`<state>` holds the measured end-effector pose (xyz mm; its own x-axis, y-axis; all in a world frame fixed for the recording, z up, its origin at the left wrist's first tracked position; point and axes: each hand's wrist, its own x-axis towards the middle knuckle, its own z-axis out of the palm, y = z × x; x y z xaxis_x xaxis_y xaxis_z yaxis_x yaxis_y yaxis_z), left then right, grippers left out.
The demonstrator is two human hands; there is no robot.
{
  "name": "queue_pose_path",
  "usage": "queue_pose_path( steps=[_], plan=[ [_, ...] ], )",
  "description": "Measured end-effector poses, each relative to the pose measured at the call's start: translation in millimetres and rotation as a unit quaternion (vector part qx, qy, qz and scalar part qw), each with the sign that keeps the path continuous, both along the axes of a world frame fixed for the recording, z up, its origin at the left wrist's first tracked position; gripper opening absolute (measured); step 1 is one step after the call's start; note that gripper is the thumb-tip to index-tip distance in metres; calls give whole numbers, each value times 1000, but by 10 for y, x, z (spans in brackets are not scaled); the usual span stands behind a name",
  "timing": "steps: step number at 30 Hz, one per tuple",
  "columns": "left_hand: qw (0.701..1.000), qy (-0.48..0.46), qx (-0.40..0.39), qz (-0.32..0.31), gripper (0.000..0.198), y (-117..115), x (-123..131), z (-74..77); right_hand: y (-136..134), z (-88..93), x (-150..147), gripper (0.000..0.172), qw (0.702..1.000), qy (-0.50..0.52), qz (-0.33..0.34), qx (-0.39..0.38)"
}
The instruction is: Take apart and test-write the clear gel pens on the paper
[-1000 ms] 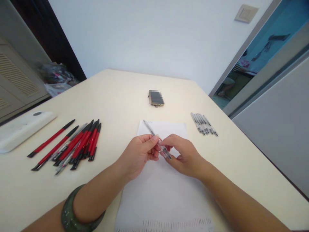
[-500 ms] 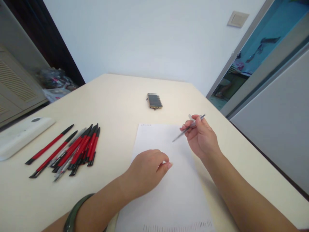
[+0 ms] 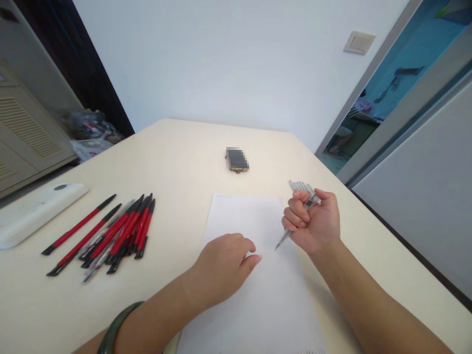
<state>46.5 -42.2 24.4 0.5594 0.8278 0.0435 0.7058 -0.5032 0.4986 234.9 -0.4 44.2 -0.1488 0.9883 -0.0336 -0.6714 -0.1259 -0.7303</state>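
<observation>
My right hand (image 3: 313, 221), its fingers closed in a fist, grips a slim clear pen refill (image 3: 283, 239). The refill's pointed tip slants down to the left above the sheet of white paper (image 3: 258, 305). Just behind that fist, several pale, slim refills (image 3: 299, 186) lie side by side on the table. My left hand (image 3: 226, 263) rests over the paper, holding nothing, with a gap between the loosely curved fingers and the thumb. Short pen strokes (image 3: 311, 351) show at the paper's bottom edge, and faint small writing runs along its top left.
Left of the paper lies a pile of red and black pens (image 3: 125, 228), mixed with some clear ones. A white oblong device (image 3: 40, 211) sits at the far left. Farther back is a small dark, blurred-out object (image 3: 237, 160). The wall (image 3: 228, 64) bounds the table behind.
My right hand has closed into a fist around the refill and come slightly nearer and to the right. The refills behind it now show more. The left hand stays nearly still; the view has tilted up slightly.
</observation>
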Motion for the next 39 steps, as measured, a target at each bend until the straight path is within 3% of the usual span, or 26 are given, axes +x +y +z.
queue_pose_path(
  steps=[5,12,17,25,29,31,36,39],
  plan=[
    [1000,1,0,4,27,-10,-10,-7,8,-16,19,26,1000,28,-14,-4],
    [999,28,13,20,34,29,-47,-71,96,-75,44,41,998,26,-45,-35],
    [990,128,-48,21,78,17,-84,-99,138,-108,87,34,998,21,-51,-32],
    [988,151,-38,3,82,-146,8,-59,255,-203,97,33,996,5,-74,-59],
    [988,149,-34,11,82,-183,31,-79,382,-260,-35,13,992,-17,-90,-86],
    [990,136,-20,13,83,-191,28,-113,451,-304,-118,13,991,-21,-78,-105],
    [992,128,-7,20,81,-204,28,-168,606,-484,-236,39,988,-44,39,-145],
    [990,138,-15,21,80,-196,39,-159,662,-564,-258,32,989,-58,85,-110]
  ],
)
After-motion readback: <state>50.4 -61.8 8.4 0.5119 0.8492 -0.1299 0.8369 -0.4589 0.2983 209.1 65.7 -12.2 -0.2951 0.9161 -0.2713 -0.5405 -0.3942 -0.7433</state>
